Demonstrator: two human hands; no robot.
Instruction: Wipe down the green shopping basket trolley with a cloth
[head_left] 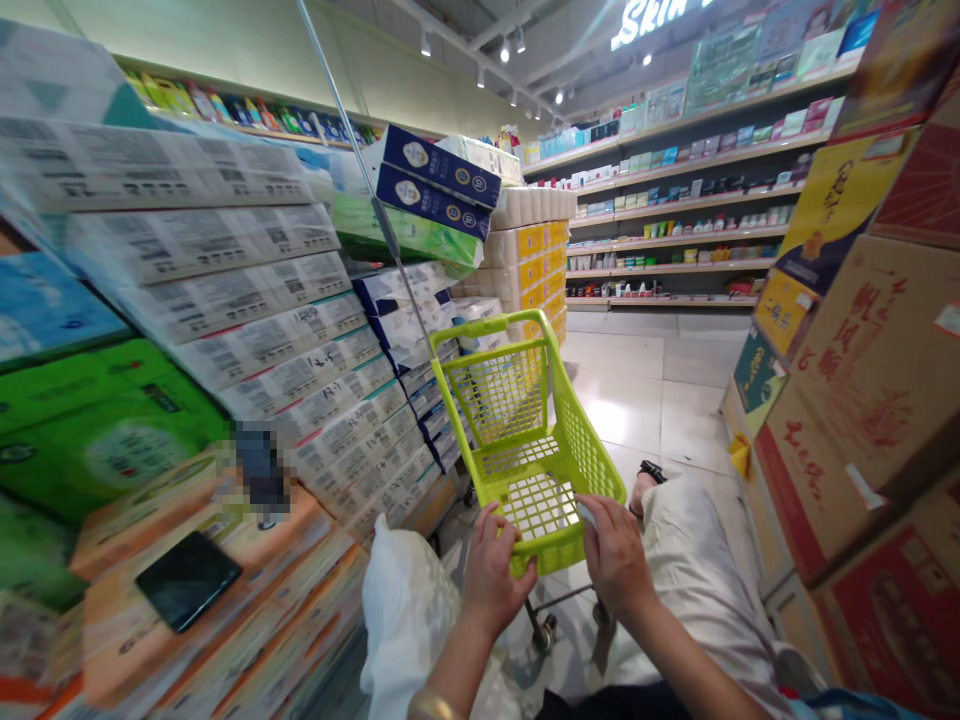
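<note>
A small lime-green shopping cart (525,430) stands in the aisle in front of me, its basket empty. My left hand (491,568) is closed over the near rim of the basket on the left. My right hand (615,555) grips the same rim on the right, fingers curled over the edge. A thin metal pole (360,165) rises from the cart's far left corner toward the ceiling. A white plastic bag (405,610) hangs by my left forearm. My legs in light trousers (690,570) show below the cart.
Stacked tissue and paper packs (247,330) form a wall on the left, with a dark phone (187,580) lying on an orange pack. Cardboard cartons (862,400) are piled on the right. Shelves of goods (675,220) line the far end beyond the tiled floor (645,390).
</note>
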